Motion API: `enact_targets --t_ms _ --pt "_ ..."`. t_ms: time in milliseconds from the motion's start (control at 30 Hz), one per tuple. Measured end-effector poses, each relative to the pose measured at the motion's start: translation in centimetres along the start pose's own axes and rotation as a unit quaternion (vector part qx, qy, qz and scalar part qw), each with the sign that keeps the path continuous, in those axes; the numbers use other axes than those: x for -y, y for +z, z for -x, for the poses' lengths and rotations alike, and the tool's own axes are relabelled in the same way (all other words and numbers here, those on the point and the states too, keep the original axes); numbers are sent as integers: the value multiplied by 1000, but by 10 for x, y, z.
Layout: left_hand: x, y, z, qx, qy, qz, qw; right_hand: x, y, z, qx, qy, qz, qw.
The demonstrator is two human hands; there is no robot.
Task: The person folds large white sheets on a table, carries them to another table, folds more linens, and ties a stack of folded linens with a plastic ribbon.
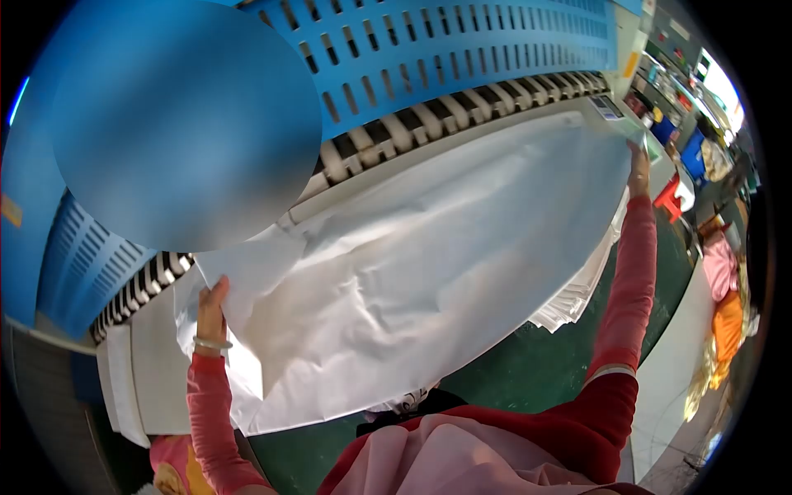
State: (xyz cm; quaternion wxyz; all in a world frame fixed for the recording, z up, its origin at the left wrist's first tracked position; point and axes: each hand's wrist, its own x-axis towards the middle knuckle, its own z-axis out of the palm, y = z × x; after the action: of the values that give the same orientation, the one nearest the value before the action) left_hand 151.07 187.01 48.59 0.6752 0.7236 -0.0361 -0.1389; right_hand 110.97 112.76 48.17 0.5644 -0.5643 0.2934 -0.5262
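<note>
The big, white sheet (a bit wrinkly) fills the frame's middle, between both hands. The left hand, at left, pinches one end; the right hand, upper right, pinches the other.

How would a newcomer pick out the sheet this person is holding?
Find the blue slotted cover up top, then the black-and-white striped row along its lower edge. Just below spreads the white sheet, with the left hand at one end and the right hand at the other. It is one broad, creased, shiny surface, unlike the layered white stack under its right edge.
</note>
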Motion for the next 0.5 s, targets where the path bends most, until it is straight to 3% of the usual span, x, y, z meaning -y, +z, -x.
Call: enact_targets --t_ms 33,100,167,200,233,267,300,367,400,467,500 --pt "-4 -4 3 -3 8 5 1000 15 43 2 65 11 -2 998" --pt "-21 -12 12 -5 27 14 1000 -15 106 -13 198 -107 254 941" --pt "-28 -30 17 -30 52 51 997 -10 203 90 352 -214 277 868" --pt "-28 -46 15 -50 68 74 994 -2 230 134 459 -261 380 759" --pt "-25 -58 15 -71 83 98 989 -17 248 173 550 -253 335 722" --pt "-35 -58 29 -96 102 99 985 -17 261 215 621 -249 361 650" --pt "-35 -67 33 -115 105 107 982 -27 263 254 641 -317 338 612" --pt "-30 -89 38 -152 109 122 975 -24 265 319 703 -234 442 505" --pt "-22 -104 37 -157 100 131 974 -24 267 340 744 -174 494 415" --pt "-9 -117 42 -169 93 119 974 -32 262 369 779 -108 513 344" --pt "-3 -122 44 -173 90 114 974 -43 257 376 784 -92 485 376"
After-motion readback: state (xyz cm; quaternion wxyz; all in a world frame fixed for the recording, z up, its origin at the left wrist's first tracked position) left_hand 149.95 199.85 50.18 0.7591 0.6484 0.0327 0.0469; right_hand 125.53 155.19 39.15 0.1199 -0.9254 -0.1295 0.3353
